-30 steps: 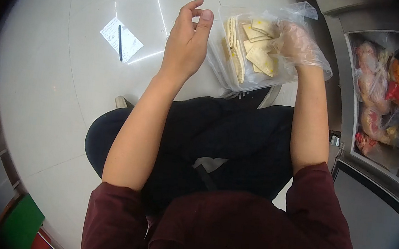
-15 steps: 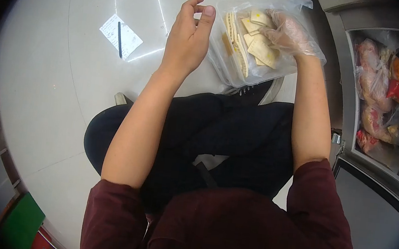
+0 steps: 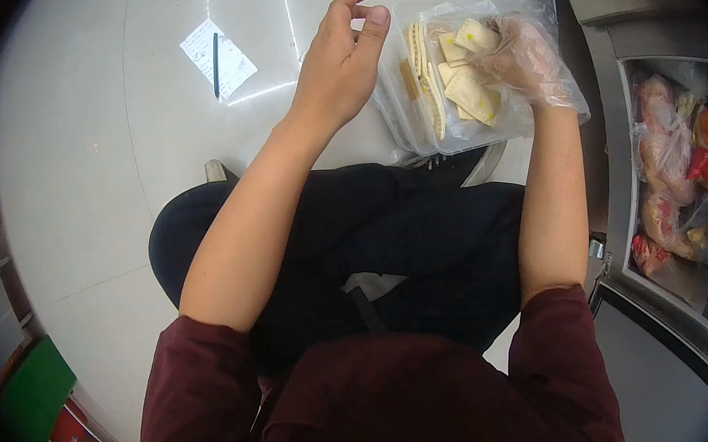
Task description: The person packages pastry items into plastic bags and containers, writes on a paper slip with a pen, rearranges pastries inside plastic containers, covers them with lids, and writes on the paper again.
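Note:
My left hand [image 3: 342,63] is raised above the floor, left of a clear plastic container [image 3: 424,152]. Its thumb stands apart from loosely bent fingers, with nothing held. My right hand [image 3: 526,60], in a loose clear plastic glove, reaches into the container from the right. Its fingers are closed at the edge of a flat pale piece [image 3: 477,37] with a yellow spot; the glove blurs the fingertips. Other pale pieces [image 3: 472,95] lie overlapped below it. A row of similar pieces [image 3: 425,82] stands on edge along the container's left side.
A written paper [image 3: 236,69] with a black pen [image 3: 216,64] on it lies on the tiled floor at left. At right, an open drawer [image 3: 627,163] holds bagged food [image 3: 665,172]. My crossed legs [image 3: 388,225] are below the container. A green panel [image 3: 39,382] is at lower left.
The container has shifted slightly up and to the right. My gloved hand has moved among the pieces, and the upper ones are turned differently. My left hand has risen slightly.

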